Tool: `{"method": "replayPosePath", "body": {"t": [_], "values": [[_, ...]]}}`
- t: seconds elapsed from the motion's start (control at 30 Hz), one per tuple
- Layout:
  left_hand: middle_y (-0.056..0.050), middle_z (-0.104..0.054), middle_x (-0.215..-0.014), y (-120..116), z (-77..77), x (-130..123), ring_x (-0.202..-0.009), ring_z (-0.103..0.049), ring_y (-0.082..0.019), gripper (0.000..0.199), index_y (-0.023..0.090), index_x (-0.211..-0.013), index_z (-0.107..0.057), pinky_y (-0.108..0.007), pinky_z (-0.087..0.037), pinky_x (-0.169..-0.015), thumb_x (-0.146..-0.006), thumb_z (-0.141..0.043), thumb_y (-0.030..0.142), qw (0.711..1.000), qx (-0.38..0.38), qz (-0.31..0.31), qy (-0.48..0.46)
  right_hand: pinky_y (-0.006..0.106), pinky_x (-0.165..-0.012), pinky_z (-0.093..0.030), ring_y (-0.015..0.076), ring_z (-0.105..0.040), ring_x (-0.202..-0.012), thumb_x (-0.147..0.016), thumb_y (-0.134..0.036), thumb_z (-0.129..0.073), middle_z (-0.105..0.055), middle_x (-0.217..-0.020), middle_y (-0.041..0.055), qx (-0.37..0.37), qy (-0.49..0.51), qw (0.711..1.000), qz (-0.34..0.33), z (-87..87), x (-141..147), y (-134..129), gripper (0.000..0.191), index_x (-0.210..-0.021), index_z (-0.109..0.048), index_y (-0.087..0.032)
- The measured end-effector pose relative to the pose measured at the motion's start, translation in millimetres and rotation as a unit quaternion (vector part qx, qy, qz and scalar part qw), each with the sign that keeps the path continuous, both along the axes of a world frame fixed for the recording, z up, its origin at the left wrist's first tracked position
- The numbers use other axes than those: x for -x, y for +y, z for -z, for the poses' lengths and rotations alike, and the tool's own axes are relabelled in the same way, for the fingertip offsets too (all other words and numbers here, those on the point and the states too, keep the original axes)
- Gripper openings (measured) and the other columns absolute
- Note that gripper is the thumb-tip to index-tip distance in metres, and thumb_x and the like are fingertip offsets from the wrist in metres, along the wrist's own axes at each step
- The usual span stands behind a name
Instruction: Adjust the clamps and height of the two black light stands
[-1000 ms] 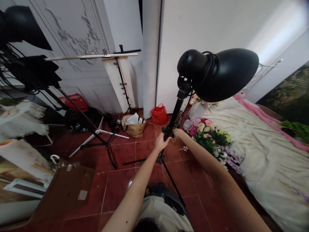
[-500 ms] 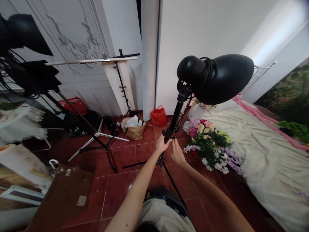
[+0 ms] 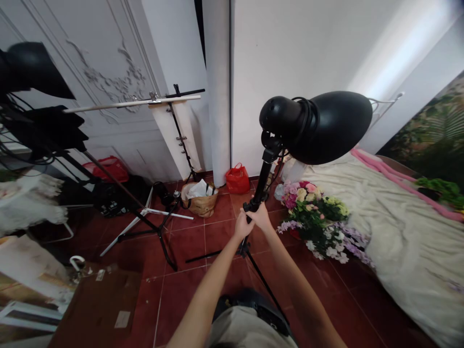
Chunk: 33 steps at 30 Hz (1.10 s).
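Observation:
In front of me stands a black light stand (image 3: 266, 173) with a large black studio lamp (image 3: 326, 128) on top, its cord coiled around the neck. My left hand (image 3: 243, 225) is wrapped round the pole just under a black collar. Right beside it, my right hand (image 3: 261, 217) closes on the same pole from the other side, slightly higher. The two hands touch or nearly touch. The fingers behind the pole are partly hidden. Below the hands, the stand's thin black legs spread over the floor.
A bunch of artificial flowers (image 3: 308, 208) lies right of the stand, beside a bed with a cream cover (image 3: 398, 232). A red bag (image 3: 237, 179) and a wicker basket (image 3: 203, 205) sit ahead. Another black lamp (image 3: 32, 70) on a stand rises at left, above a cardboard box (image 3: 105, 295).
My right hand, held flat beside the pole before, has moved left and closed on it. The left hand keeps its hold. The view has tilted up slightly.

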State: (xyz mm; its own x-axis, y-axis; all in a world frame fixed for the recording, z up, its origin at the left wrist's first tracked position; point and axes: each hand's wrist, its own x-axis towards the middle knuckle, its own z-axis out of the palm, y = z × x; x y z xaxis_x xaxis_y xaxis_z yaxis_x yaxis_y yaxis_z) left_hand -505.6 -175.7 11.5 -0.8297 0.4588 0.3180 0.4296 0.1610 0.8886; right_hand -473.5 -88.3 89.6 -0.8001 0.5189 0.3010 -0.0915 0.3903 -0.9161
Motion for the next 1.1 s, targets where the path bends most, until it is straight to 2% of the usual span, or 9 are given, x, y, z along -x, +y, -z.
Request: {"method": "replayPosePath", "body": {"t": [0.17,0.27,0.33,0.4,0.53,0.63,0.7,0.97,1.1], "values": [[-0.01,-0.06,-0.113,-0.3,-1.4,1.5,-0.107,-0.056,-0.022,0.039,0.018,-0.112,-0.053,-0.038,-0.045,-0.092,-0.073,-0.058,0.02,0.999,-0.037,0.016,-0.024,0.033,-0.075,-0.05,0.0194,-0.061,-0.078,-0.065,-0.035,-0.061,-0.065,-0.084,0.0066,0.073,0.002,0.993,0.095,2.8,14.3,-14.6,0.028,-0.086,-0.053,-0.019],[-0.011,-0.058,-0.115,-1.5,-8.5,2.3,-0.109,-0.055,-0.023,0.042,0.018,-0.116,-0.051,-0.038,-0.044,-0.094,-0.075,-0.058,0.023,0.999,-0.033,0.012,-0.01,0.029,-0.063,-0.048,0.0154,-0.055,-0.062,-0.06,-0.03,-0.059,-0.059,-0.066,0.0008,0.071,0.002,0.997,0.0,-2.2,16.5,-1.0,0.018,-0.07,-0.049,-0.02],[-0.011,-0.059,-0.112,-2.5,-14.0,2.4,-0.109,-0.055,-0.023,0.042,0.018,-0.115,-0.051,-0.038,-0.043,-0.094,-0.075,-0.06,0.027,1.0,-0.02,0.003,-0.003,0.027,-0.061,-0.047,0.0131,-0.052,-0.059,-0.059,-0.027,-0.058,-0.055,-0.063,-0.0022,0.066,0.007,0.992,-0.103,-9.2,17.1,9.9,0.016,-0.068,-0.047,-0.02],[-0.01,-0.059,-0.109,-3.1,-18.9,1.9,-0.107,-0.055,-0.023,0.041,0.019,-0.112,-0.052,-0.037,-0.044,-0.093,-0.073,-0.063,0.028,1.0,-0.013,-0.008,-0.013,0.026,-0.06,-0.046,0.012,-0.05,-0.059,-0.058,-0.026,-0.059,-0.054,-0.063,-0.0032,0.068,0.016,0.986,-0.151,-16.1,17.9,15.6,0.017,-0.069,-0.048,-0.02],[-0.008,-0.061,-0.103,-1.9,-26.6,0.3,-0.099,-0.058,-0.021,0.038,0.02,-0.107,-0.054,-0.034,-0.046,-0.087,-0.071,-0.063,0.025,0.999,-0.009,-0.016,-0.037,0.027,-0.061,-0.046,0.0129,-0.052,-0.06,-0.06,-0.032,-0.063,-0.056,-0.066,-0.001,0.082,0.028,0.996,-0.037,-30.4,20.7,6.1,0.023,-0.074,-0.049,-0.019],[-0.008,-0.062,-0.1,2.9,-33.9,0.1,-0.092,-0.059,-0.019,0.035,0.019,-0.105,-0.056,-0.031,-0.047,-0.082,-0.07,-0.061,0.021,0.999,-0.021,-0.022,-0.044,0.028,-0.062,-0.046,0.0152,-0.055,-0.064,-0.061,-0.034,-0.062,-0.06,-0.071,0.0026,0.07,0.027,0.993,0.093,-51.9,22.0,-6.5,0.025,-0.076,-0.05,-0.018],[-0.007,-0.064,-0.093,8.2,-40.4,1.1,-0.085,-0.06,-0.018,0.032,0.018,-0.101,-0.057,-0.029,-0.047,-0.078,-0.069,-0.062,0.021,0.997,-0.038,-0.026,-0.06,0.028,-0.062,-0.046,0.0154,-0.054,-0.063,-0.061,-0.032,-0.06,-0.06,-0.068,0.0027,0.05,0.032,0.991,0.12,-73.5,21.9,-9.6,0.021,-0.072,-0.05,-0.018],[-0.001,-0.059,-0.058,34.8,-48.3,12.3,-0.054,-0.055,-0.012,0.029,0.015,-0.069,-0.059,-0.022,-0.043,-0.053,-0.067,-0.066,0.043,0.984,-0.093,0.003,-0.154,0.025,-0.058,-0.042,0.0117,-0.047,-0.057,-0.058,-0.027,-0.054,-0.052,-0.058,-0.0025,-0.021,0.066,0.998,0.007,-160.3,23.0,6.7,0.011,-0.063,-0.049,-0.019],[0.002,-0.052,-0.048,42.7,-45.7,18.4,-0.043,-0.05,-0.011,0.028,0.015,-0.064,-0.057,-0.021,-0.037,-0.045,-0.064,-0.067,0.041,0.975,-0.099,0.018,-0.198,0.025,-0.057,-0.042,0.012,-0.049,-0.059,-0.058,-0.026,-0.058,-0.055,-0.066,-0.0009,0.001,0.088,0.995,0.054,-180.5,25.7,4.0,0.018,-0.072,-0.05,-0.018]]}}
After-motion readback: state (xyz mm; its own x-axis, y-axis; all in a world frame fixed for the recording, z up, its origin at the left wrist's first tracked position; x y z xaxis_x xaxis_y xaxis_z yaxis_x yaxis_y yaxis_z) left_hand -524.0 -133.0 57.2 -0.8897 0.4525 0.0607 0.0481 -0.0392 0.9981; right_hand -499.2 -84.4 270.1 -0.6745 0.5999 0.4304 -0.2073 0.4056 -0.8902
